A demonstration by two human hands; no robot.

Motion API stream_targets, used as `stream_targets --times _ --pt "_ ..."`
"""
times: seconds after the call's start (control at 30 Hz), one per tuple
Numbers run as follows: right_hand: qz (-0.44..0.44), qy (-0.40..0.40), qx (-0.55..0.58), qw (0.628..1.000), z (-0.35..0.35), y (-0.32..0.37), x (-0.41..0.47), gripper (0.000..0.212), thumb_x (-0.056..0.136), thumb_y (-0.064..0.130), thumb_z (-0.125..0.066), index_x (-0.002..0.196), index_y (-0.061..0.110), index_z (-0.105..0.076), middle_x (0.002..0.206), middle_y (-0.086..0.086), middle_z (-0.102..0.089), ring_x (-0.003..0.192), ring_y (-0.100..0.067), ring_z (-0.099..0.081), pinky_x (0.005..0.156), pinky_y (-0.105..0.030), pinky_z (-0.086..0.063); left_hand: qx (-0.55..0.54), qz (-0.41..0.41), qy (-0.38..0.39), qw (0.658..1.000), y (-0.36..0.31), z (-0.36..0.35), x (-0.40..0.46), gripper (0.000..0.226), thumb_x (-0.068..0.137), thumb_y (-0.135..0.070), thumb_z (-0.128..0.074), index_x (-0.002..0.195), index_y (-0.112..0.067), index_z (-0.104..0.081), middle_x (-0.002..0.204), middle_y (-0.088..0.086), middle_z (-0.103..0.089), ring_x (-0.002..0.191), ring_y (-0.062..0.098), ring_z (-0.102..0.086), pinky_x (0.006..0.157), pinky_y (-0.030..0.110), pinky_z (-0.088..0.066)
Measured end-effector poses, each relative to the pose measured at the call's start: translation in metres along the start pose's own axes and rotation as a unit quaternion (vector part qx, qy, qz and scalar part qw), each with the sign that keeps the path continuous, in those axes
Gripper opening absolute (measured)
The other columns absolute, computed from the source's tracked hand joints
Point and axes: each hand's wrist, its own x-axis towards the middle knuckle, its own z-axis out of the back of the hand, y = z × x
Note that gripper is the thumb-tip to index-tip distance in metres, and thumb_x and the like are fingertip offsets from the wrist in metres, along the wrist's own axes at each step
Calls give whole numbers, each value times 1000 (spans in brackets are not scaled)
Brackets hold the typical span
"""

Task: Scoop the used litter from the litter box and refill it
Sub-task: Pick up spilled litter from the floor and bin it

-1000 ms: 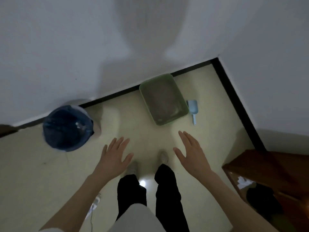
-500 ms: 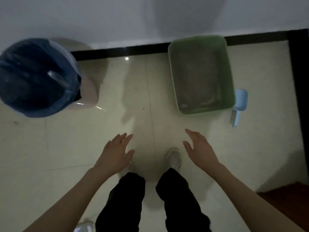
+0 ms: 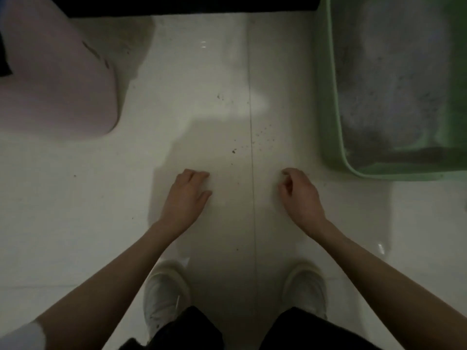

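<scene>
The green litter box [image 3: 328, 102] fills the upper right, with grey litter [image 3: 394, 79] inside and its right part cut off by the frame. My left hand [image 3: 185, 195] hovers over the pale floor tiles, fingers curled down, holding nothing. My right hand [image 3: 299, 195] hangs a short way left of the box's near corner, fingers loosely curled and empty. The blue scoop is out of view.
A pale pink bin [image 3: 58, 79] stands at the upper left, its top cut off. Scattered litter crumbs [image 3: 255, 137] lie on the tiles between the hands and the box. A black skirting strip [image 3: 192, 5] runs along the wall. My white shoes [image 3: 166, 294] are below.
The view has dropped much closer to the floor. The bin and box now sit at the frame edges and the scoop has left the view. Both hands' fingers have curled in.
</scene>
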Motion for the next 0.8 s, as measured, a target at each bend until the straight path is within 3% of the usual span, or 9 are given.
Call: stream_targets --times 0.1,0.27,0.43,0.6,0.8 --pt "-10 -49 28 998 -9 -6 16 28 90 13 -53 117 4 -54 102 -12 -58 89 -25 -55 80 -31 -42 -33 1 -37 999 1 -9 16 40 85 -18 -64 122 -8 -53 116 12 -49 106 26 -47 94 35 -40" --pt "-33 -57 37 997 -6 -5 21 26 90 16 -55 113 4 -54 105 -12 -59 92 -25 -55 78 -29 -40 -73 40 -51 995 3 -5 21 36 82 -17 -67 115 -6 -55 112 11 -50 103 23 -52 93 31 -43" --pt "-32 -97 25 994 -15 -5 28 20 88 21 -59 104 8 -58 103 -7 -60 84 -15 -54 76 -28 -41 -67 -5 -92 993 -3 -12 24 20 85 -22 -64 101 -12 -60 94 -4 -49 92 19 -54 82 30 -45" --pt "-16 -109 4 994 -17 -6 30 14 89 17 -58 92 5 -64 101 -10 -61 85 -23 -57 73 -26 -38 -34 -2 -108 994 -6 -17 32 18 85 -28 -64 97 -14 -64 95 1 -55 94 17 -51 77 27 -41" --pt "-28 -80 -15 996 -16 -4 34 19 91 19 -56 92 2 -64 105 -14 -59 92 -29 -58 80 -35 -43 -3 0 -125 992 -7 -17 38 12 86 -27 -62 86 -15 -66 85 -4 -49 90 18 -51 69 26 -35"
